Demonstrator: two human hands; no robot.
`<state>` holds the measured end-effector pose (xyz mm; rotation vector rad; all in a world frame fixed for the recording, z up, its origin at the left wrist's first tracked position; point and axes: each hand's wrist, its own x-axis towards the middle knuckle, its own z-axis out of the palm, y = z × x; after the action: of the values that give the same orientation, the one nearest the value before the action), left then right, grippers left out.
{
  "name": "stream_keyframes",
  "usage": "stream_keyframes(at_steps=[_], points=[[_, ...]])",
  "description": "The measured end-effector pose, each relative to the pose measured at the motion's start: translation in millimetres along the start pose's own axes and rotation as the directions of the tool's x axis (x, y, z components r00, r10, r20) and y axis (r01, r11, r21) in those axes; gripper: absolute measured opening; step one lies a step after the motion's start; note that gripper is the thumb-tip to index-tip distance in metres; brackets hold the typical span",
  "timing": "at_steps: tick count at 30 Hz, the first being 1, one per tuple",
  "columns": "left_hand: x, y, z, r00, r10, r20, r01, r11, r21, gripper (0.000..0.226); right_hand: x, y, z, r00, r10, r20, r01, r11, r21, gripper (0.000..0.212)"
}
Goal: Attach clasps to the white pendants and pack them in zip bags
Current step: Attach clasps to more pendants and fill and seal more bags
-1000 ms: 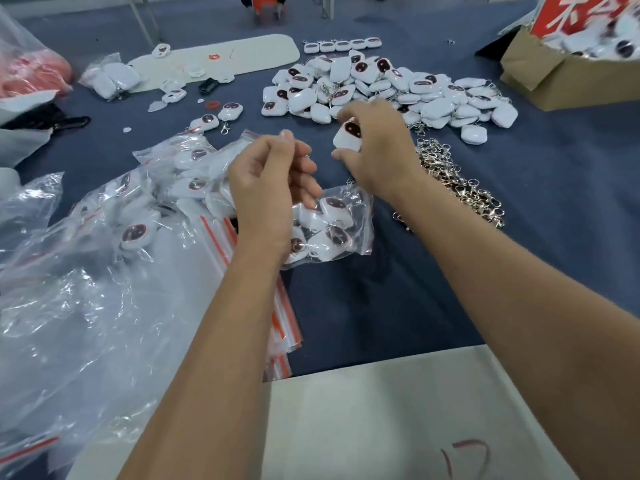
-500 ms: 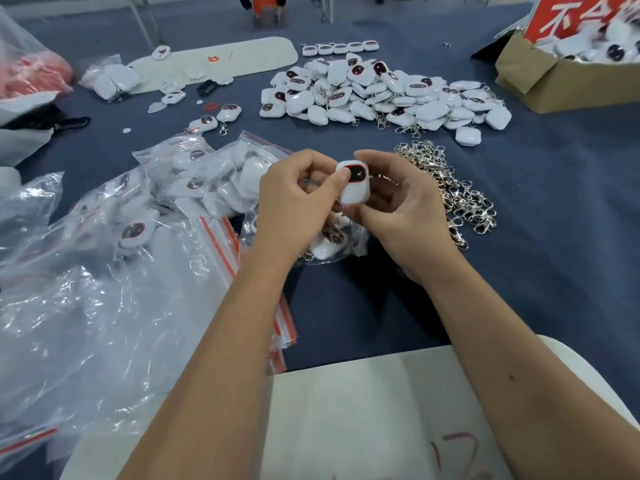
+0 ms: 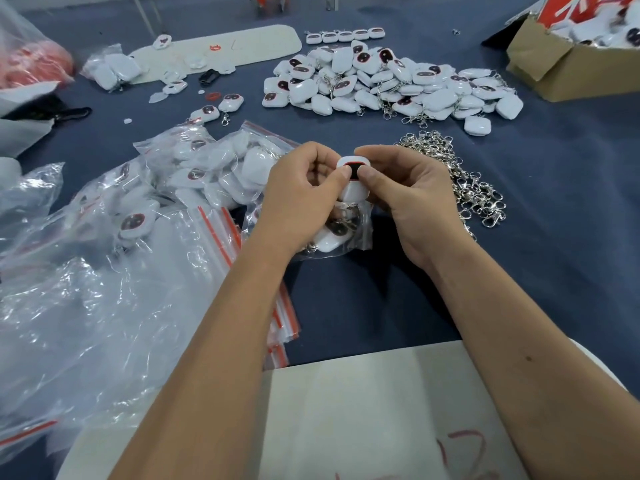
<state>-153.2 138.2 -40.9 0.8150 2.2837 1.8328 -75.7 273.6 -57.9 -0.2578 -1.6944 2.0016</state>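
A white pendant (image 3: 353, 183) with a dark red-rimmed window is held upright between both hands above the blue tablecloth. My left hand (image 3: 304, 195) pinches its left side with thumb and curled fingers. My right hand (image 3: 412, 199) grips its right side, thumb on the front. Whether a clasp is in the fingers is hidden. Below the hands lies a small zip bag (image 3: 336, 237) with pendants inside. A heap of silver clasps (image 3: 467, 181) lies just right of my right hand. Many loose pendants (image 3: 388, 84) are piled further back.
Filled zip bags (image 3: 214, 168) and a stack of empty red-striped bags (image 3: 104, 306) cover the left. A cardboard box (image 3: 568, 74) of pendants stands back right. A white board (image 3: 381, 410) lies at the near edge, another white board (image 3: 235, 46) at the back.
My right hand brought a pendant from the far pile toward me. Both hands have met over the small zip bag and now hold the pendant between them, slightly lower than half a second ago.
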Motion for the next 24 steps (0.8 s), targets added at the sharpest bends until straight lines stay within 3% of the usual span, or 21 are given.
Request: stream_keyframes(at_steps=[24], points=[[-5.0,1.7,5.0,0.993,0.078,-0.084,-0.072,0.994,0.077,0.008,-0.4,3.9,-2.5,0.997,-0.075,0.006,0.076,0.995,-0.068,0.015]])
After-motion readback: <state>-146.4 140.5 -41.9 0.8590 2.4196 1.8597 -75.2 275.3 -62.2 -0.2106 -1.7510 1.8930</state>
